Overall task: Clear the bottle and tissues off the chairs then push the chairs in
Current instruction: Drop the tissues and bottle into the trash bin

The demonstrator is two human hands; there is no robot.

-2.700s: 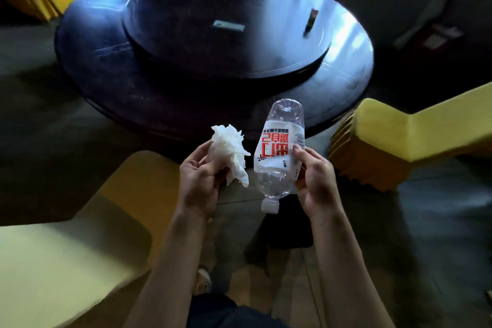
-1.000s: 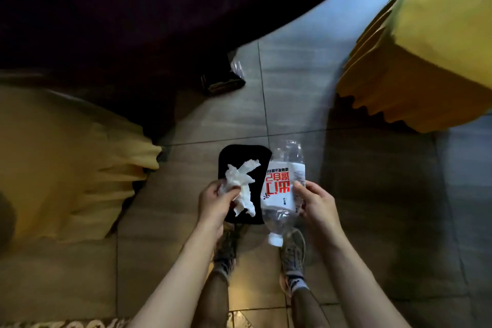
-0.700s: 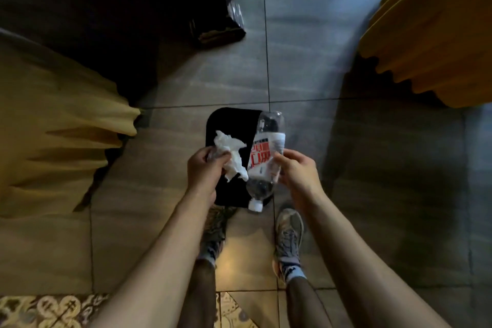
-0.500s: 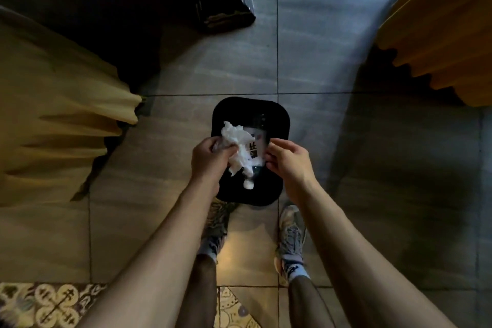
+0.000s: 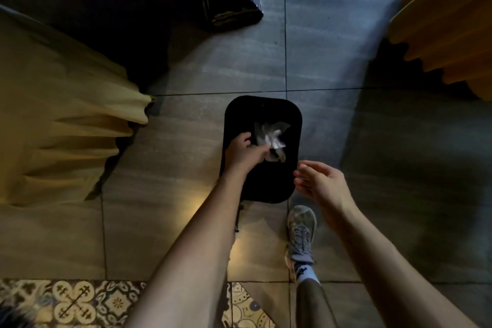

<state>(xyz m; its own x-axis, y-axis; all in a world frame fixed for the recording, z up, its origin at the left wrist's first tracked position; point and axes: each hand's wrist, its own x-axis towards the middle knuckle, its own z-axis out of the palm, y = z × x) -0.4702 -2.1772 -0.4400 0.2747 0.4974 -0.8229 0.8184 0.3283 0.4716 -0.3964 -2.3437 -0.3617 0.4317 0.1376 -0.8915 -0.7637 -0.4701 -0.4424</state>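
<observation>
Floor bin [image 5: 266, 190], tissue [image 5: 274, 143] lengthwise over it

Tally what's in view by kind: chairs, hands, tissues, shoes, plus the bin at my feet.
2 chairs: left chair and right chair
2 hands: left hand and right hand
1 tissue
1 shoe
1 bin
Total: 7
</observation>
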